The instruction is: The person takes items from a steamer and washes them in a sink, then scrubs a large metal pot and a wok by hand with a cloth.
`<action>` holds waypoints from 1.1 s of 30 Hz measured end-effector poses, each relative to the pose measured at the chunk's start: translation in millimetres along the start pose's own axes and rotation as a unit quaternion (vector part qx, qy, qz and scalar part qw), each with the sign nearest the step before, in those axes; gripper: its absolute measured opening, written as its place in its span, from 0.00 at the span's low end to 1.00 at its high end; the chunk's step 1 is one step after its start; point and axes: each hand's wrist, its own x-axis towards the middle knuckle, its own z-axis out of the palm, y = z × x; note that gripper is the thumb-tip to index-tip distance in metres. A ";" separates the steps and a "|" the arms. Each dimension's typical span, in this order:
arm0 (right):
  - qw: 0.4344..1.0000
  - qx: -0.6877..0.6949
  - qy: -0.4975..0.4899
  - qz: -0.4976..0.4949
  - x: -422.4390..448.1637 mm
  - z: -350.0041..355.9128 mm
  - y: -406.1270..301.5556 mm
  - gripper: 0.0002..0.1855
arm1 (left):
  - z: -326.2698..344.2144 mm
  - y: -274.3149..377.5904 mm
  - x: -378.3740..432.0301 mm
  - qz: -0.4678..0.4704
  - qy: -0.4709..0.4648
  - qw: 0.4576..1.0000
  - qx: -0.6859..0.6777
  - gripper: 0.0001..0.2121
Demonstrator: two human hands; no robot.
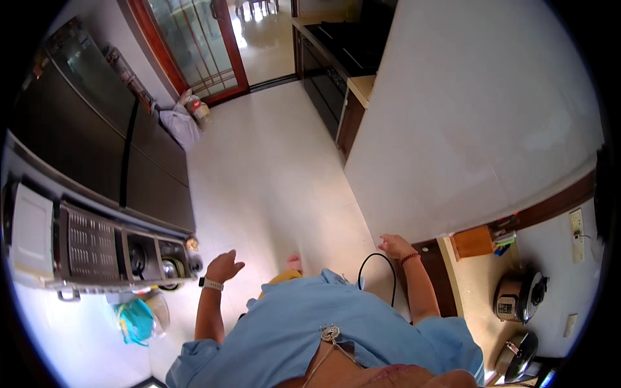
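My left hand [224,266], with a white watch band at the wrist, hangs in the air over the tiled floor [262,184], fingers apart and holding nothing. It is nearest to a metal storage rack [121,250] on the left. My right hand [395,246], with a red bead bracelet, is in the air beside the white wall panel [451,121]; its fingers are partly bent and nothing shows in them. A black cable [361,271] loops between my blue shirt and the right forearm. One bare foot shows below.
A dark refrigerator [73,136] stands at left, with bags [182,127] on the floor beyond it. A sliding glass door [194,43] is ahead. Along the right are a stove counter [359,92], an electric pressure cooker [514,297] and a lidded pan [516,356]. A teal bag [136,320] lies lower left.
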 end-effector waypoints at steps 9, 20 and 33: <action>0.997 0.034 -0.028 0.056 155.7 -37.2 -38.2 0.24 | -76.3 -59.9 155.7 0.081 0.028 0.994 -0.063 0.27; 0.995 0.070 0.066 -0.009 391.7 -134.2 -53.4 0.19 | -174.9 -63.9 362.1 0.054 -0.016 0.992 -0.116 0.25; 0.978 0.152 0.133 -0.042 563.8 -324.7 -126.5 0.21 | -298.9 -45.0 613.3 0.078 -0.085 0.987 -0.113 0.26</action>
